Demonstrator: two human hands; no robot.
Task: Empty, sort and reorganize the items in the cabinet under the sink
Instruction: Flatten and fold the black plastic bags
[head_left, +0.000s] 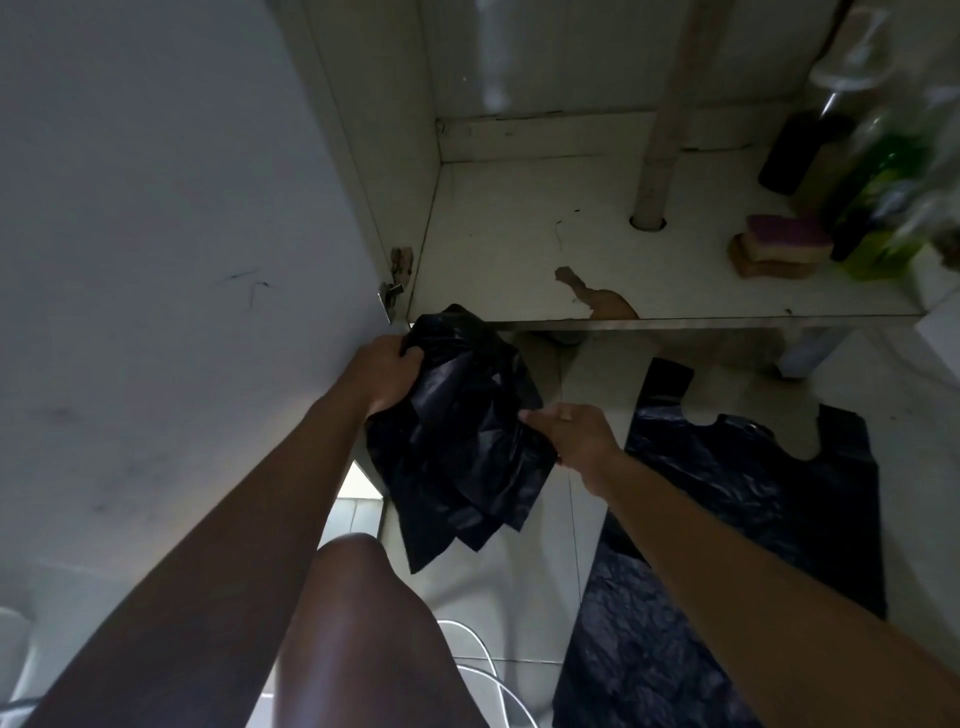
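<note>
**Desk:** What have the hands got?

**Me:** My left hand (387, 371) is curled round the top of a crumpled black bag (457, 447), with fingers and thumb closed on the plastic. My right hand (574, 434) has the same bag by its right edge, and the thumb is laid over it. The other fingers go behind the plastic, where I can't see them.

**Desk:** And where is that bag?

**Me:** It's up in the air between my two hands, just in front of the cabinet's left front corner. Its loose end hangs down above my knee (358, 597) and the tiled floor (545, 545).

**Desk:** What's around it?

**Me:** A second black bag (727, 519) lies spread flat on the floor to my right, its handles toward the cabinet. The cabinet door (156, 208) stands open on my left, with a hinge (389, 293) at its lower corner.

Inside, the white cabinet shelf (519, 249) has a brown peeled patch (602, 299) at the front edge, and a pale pipe (657, 130) drops through a hole in it. At the far right is a stack of sponges (779, 247), a purple-topped one on a brown one. Just beside the stack is a green bottle (878, 208), and a dark bottle (795, 156) stands behind. That side is blurred, so I can't read any labels. A white cable (488, 670) loops on the floor by my knee.
</note>
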